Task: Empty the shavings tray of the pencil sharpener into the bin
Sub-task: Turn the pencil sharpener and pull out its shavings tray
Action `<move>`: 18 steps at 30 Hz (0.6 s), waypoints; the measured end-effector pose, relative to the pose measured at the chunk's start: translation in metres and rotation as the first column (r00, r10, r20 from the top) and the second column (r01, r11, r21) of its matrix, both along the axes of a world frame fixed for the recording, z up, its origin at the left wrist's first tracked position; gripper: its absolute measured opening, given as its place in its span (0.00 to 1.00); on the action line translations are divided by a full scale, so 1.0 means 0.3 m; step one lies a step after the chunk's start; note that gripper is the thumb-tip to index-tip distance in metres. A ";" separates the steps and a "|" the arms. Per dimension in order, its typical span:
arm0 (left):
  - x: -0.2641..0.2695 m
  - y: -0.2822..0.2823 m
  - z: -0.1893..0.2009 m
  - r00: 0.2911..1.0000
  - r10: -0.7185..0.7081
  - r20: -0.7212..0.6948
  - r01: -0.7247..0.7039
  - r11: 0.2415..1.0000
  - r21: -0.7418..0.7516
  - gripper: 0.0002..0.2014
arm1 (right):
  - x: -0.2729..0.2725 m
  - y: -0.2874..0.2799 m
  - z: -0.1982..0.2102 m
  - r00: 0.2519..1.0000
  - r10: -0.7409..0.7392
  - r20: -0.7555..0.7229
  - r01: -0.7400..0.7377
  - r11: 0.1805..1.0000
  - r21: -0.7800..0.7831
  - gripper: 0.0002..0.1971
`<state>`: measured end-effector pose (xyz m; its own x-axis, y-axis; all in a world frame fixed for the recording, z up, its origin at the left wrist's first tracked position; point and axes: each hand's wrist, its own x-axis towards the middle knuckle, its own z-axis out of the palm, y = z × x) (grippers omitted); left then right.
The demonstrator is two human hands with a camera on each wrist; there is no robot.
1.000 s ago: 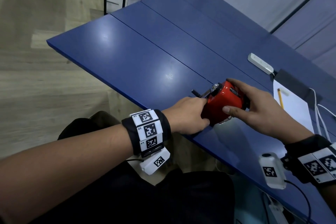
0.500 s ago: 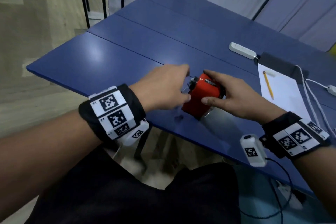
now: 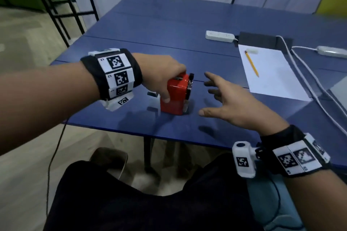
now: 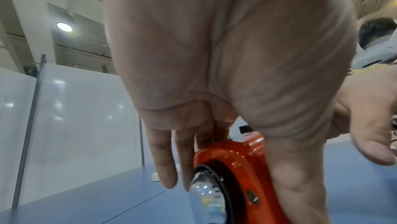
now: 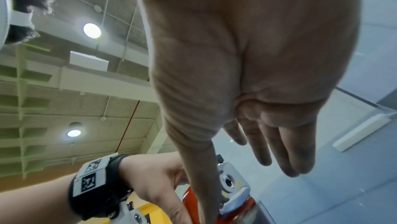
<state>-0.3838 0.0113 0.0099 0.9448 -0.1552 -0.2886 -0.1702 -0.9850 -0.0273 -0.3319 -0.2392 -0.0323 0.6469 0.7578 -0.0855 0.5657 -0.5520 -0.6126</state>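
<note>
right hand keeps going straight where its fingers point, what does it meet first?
Likely the red pencil sharpener, held from above by the left hand. The right hand is open beside it; depth unclear.

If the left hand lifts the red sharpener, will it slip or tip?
The red sharpener looks glossy, so probably somewhat slippery. The left hand grips its top, thumb down one side, so tipping seems unlikely. It looks rigid.

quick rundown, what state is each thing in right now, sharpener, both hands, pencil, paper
pencil sharpener: upright on the blue table, tray not visibly pulled out
left hand: grips the sharpener from above
right hand: open, fingers spread, beside the sharpener, not holding it
pencil: lying flat on the paper
paper: flat on the table
</note>
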 end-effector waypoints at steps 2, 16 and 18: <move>0.021 0.007 0.006 0.999 -0.038 -0.017 0.038 0.999 0.023 0.34 | -0.027 -0.037 -0.038 0.999 -0.026 -0.047 0.028 0.999 0.028 0.59; 0.025 0.013 -0.005 0.987 -0.153 -0.053 0.155 0.987 0.042 0.41 | -0.266 0.060 -0.225 0.945 -0.326 0.004 0.323 0.936 0.138 0.43; 0.026 0.011 -0.013 0.988 -0.143 -0.064 0.146 0.988 0.044 0.41 | -0.244 0.111 -0.238 0.929 -0.370 -0.006 0.367 0.919 0.142 0.45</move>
<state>-0.3759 0.0146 0.0060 0.8941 -0.2732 -0.3547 -0.3134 -0.9477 -0.0599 -0.4050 -0.2058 -0.1038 0.8831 0.4688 0.0195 0.3521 -0.6346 -0.6879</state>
